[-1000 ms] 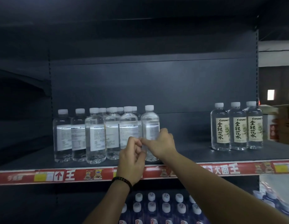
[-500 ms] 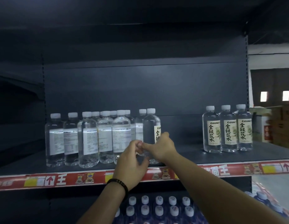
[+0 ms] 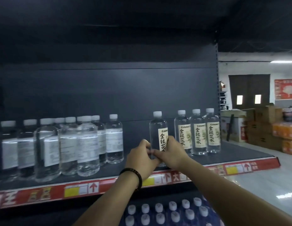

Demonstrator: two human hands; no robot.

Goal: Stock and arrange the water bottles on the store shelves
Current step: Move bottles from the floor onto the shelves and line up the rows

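Whereas a second earlier the held bottle [image 3: 158,128] closed the right end of the back-label cluster [image 3: 67,144] with its grey panel outward, it now sits apart from that group. It is turned so that its cream front label partly shows, and it is near the label-forward trio [image 3: 198,136]. By this reading, one re-facing and regrouping step is almost done.

- **Left of the held bottle:** clear, smooth-shouldered plastic cylinders with white screw caps, standing several rows deep.
- **At its lower left:** the left hand [image 3: 140,158], fingers curled, pinching the lower body.
- **At its lower right:** the right hand [image 3: 173,154], fingers wrapped round the same part. The hands hide the base, so whether it rests on the shelf cannot be told.
- **Right of it:** three matching upright bottles, touching one another.
- **Beneath it:** the matt dark shelf [image 3: 231,154], edged by a glossy red price strip [image 3: 93,187].
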